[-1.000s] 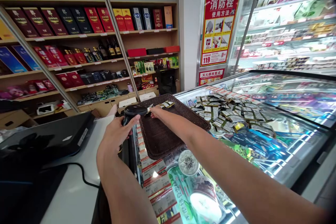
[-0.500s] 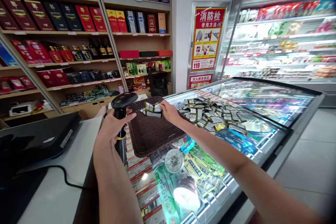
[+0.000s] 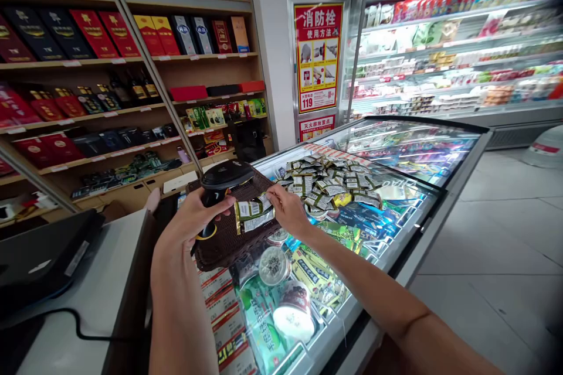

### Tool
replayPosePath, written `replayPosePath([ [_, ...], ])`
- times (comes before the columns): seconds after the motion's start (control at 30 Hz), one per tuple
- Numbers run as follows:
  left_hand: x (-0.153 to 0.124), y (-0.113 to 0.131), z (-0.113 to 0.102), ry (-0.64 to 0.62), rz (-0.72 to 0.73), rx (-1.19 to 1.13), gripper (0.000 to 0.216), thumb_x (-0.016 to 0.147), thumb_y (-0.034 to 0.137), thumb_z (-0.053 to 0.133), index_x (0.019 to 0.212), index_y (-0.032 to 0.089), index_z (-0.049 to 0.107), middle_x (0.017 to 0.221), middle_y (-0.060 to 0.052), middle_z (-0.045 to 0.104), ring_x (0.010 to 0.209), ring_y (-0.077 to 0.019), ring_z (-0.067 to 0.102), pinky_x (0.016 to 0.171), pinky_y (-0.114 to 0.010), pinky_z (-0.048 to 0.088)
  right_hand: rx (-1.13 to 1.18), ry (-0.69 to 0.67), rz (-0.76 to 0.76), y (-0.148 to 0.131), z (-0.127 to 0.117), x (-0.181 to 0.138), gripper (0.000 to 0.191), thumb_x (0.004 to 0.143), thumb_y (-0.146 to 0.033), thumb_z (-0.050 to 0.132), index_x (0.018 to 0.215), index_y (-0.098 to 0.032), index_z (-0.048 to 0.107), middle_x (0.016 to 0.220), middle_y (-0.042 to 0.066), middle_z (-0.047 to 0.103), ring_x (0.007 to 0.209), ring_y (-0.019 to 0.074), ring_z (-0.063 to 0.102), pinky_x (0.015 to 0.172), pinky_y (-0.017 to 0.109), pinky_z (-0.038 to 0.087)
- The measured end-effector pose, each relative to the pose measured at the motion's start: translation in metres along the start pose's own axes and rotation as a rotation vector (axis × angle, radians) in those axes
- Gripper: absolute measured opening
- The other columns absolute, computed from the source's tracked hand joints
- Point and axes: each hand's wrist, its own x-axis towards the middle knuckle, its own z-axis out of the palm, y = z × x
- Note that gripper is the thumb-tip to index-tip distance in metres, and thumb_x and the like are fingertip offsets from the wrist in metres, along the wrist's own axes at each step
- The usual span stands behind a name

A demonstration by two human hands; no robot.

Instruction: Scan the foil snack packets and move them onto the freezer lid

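My left hand (image 3: pixel 193 214) is wrapped round the handle of a black barcode scanner (image 3: pixel 226 174), its head tipped over the basket. Between the fingers of my right hand (image 3: pixel 288 209) is a small snack packet (image 3: pixel 255 214), silver and gold with a printed label. The packet is close to the scanner and to my left fingertips; whether they touch it I cannot tell. Below both hands lies a dark brown woven basket (image 3: pixel 220 252) on the glass top of a chest freezer. A heap of similar packets (image 3: pixel 325 181) is piled on the glass just beyond my right hand.
Ice cream tubs (image 3: pixel 273 265) and wrapped ices show through the freezer glass (image 3: pixel 325 316). At left is a white counter (image 3: pixel 112 269) with a black device (image 3: pixel 53 255) and cable. Shelves of boxes (image 3: pixel 197 91) stand behind; a lit refrigerated display (image 3: pixel 440 70) is at back right.
My right hand has brought the snack packet nearer to the scanner and my left hand. The view has turned to the right, and the basket shows less behind my hands.
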Motion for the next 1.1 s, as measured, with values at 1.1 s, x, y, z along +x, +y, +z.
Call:
replayPosePath([
  [1.1, -0.015, 0.018, 0.004, -0.303, -0.015, 0.237, 0.035, 0.066, 0.05, 0.079, 0.083, 0.019, 0.072, 0.066, 0.0, 0.07, 0.06, -0.0152, 0.058, 0.053, -0.024, 0.042, 0.166, 0.229, 0.251, 0.069, -0.05, 0.018, 0.033, 0.091, -0.049, 0.05, 0.086, -0.018, 0.06, 0.064, -0.003, 0.055, 0.055, 0.0107, 0.043, 0.056, 0.024, 0.032],
])
